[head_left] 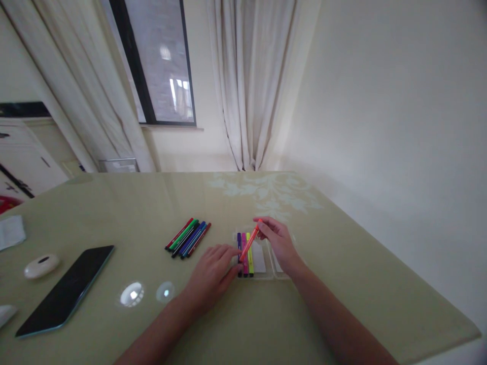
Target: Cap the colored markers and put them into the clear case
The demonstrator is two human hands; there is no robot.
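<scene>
An orange-red felt-tip marker (250, 243) is held at a slant between my hands. My right hand (279, 243) pinches its upper end between thumb and fingers. At its lower end, the thumb and forefinger of my left hand (213, 271) close around the tip. Beneath the marker lies an open clear plastic case (269, 276), its right half partly hidden by my right hand. Side by side in the case's left part are a dark blue marker (239, 241), a magenta marker (244, 241) and a yellow marker (250, 266). A white insert (259, 258) shows beside them.
Left of the case, several markers (188, 238) lie in a slanted row on the glossy table (133, 213). Farther left are a black tablet-like device (66, 291), a white rounded object (41, 266) and a white tissue (11, 233). A wall (399, 152) borders the right.
</scene>
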